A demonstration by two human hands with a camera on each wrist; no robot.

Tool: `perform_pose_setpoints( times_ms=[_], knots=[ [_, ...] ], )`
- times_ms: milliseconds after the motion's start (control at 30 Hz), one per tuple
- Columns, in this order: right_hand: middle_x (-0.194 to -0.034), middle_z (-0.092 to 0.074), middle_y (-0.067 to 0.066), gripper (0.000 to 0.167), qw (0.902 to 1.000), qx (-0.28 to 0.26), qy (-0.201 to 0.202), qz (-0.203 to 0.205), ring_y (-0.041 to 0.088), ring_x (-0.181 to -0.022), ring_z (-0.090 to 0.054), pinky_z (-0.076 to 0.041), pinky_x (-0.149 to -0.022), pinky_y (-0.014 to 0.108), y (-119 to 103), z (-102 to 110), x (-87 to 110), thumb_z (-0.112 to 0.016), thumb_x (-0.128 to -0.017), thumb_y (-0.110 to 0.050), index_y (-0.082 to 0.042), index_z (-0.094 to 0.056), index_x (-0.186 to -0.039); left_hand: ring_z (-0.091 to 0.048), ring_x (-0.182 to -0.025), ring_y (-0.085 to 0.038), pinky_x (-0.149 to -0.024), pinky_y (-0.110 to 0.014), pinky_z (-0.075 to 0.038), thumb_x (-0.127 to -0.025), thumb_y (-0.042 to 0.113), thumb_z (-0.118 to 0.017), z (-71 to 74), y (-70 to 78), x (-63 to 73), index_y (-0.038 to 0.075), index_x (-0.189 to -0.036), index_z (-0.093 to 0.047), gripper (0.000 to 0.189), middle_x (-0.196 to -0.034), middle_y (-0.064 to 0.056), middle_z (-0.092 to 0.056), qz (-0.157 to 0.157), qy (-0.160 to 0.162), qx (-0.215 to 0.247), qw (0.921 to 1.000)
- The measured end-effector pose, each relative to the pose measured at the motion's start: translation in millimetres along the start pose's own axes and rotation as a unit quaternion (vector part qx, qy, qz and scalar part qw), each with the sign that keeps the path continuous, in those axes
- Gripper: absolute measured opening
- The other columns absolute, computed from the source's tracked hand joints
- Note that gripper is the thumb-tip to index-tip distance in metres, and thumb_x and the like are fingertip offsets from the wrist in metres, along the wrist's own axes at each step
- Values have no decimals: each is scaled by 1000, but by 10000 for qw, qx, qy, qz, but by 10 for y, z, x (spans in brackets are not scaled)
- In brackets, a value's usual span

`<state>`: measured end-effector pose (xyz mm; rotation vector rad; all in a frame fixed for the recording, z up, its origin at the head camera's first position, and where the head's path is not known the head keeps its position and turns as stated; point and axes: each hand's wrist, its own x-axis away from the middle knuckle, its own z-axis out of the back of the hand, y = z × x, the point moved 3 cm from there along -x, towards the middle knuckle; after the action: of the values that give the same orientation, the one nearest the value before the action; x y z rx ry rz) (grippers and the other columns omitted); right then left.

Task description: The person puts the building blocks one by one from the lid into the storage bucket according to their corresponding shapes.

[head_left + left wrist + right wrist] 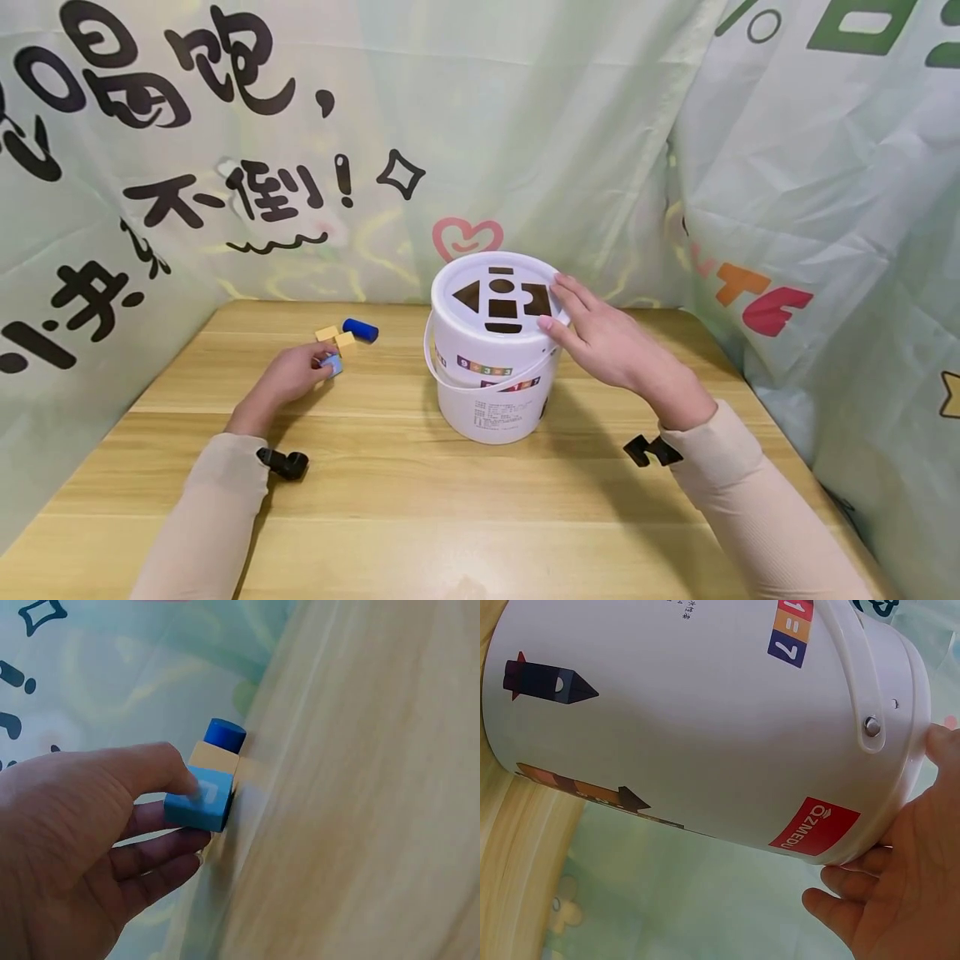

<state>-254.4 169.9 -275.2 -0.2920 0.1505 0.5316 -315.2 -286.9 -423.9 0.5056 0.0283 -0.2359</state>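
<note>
head view: a pale wood-grain worktop (420, 533) stands against printed cloth (525, 125), which hangs behind it and along both sides.
cloth print: big black characters at left, a pink heart outline behind the bucket, coloured letters at right.
bucket: the white bucket (491, 421) stands upright on the worktop, right of the small blocks, its lid (472, 271) on and its handle hanging across the front.
left hand: its grip (291, 372) pinches the light blue block (333, 365) near the worktop's far left part.
small pieces: two yellow blocks (344, 342) and a dark blue cylinder (361, 330) lie just beyond that hand.
right hand: its grip (600, 333) is loose, fingers spread against the lid's edge.
left wrist view only: the thumb presses a block face bearing a pale mark; the head view hides this.
right wrist view only: a red label (814, 826), a dark rocket-like picture (551, 682) and the handle's round pin (871, 726) on the bucket's side.
</note>
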Motion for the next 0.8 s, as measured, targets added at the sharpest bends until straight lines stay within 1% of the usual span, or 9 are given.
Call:
perform_pose_setpoints(
  times_ms=[200,367,433,600,733,800],
  knots=[
    [-162,-15,11,79,10000,16,-27,-17,33,-145,-21,-26,-113,51,0,8,-10,-29,-100,-62,-5,-23,-155,-61,-104,-41,-87,-54,-49,-100,19,-57,44,74,19,0,-127,-59,34,-113,-25,-64,-85,71,-30,9999],
    [-161,-15,11,80,10000,-9,-24,-16,34,-145,-21,-26,-112,52,3,17,-6,-29,-100,-62,-5,-23,-155,-62,-104,-40,-88,-54,-50,-100,21,-58,145,227,28,0,-130,-58,37,-114,-25,-65,-199,216,42,9996],
    [-161,-16,12,79,10000,-20,-9,-8,34,-145,-21,-26,-112,52,9,21,0,-30,-100,-61,-4,-24,-155,-63,-102,-38,-85,-52,-52,-99,21,-59,192,310,17,-1,-130,-58,38,-113,-24,-65,-288,281,51,9992],
    [-161,-16,11,78,10000,-49,42,27,34,-145,-21,-26,-112,52,22,21,5,-32,-101,-60,-4,-25,-154,-66,-95,-35,-78,-49,-54,-99,18,-60,349,555,-20,-1,-128,-60,35,-104,-20,-68,-678,444,32,9967],
    [-162,-16,10,78,10000,-74,29,32,33,-145,-20,-26,-112,53,25,14,-1,-31,-100,-61,-5,-25,-154,-66,-94,-36,-79,-51,-53,-99,19,-60,538,777,-51,-1,-127,-60,34,-103,-20,-69,-929,489,-56,9945],
    [-162,-15,10,79,10000,-74,15,29,32,-145,-20,-26,-112,53,27,10,-9,-31,-100,-61,-5,-24,-155,-66,-96,-36,-82,-51,-52,-99,21,-59,636,894,-74,0,-128,-60,35,-106,-20,-68,-1021,435,-44,9938]
  ],
)
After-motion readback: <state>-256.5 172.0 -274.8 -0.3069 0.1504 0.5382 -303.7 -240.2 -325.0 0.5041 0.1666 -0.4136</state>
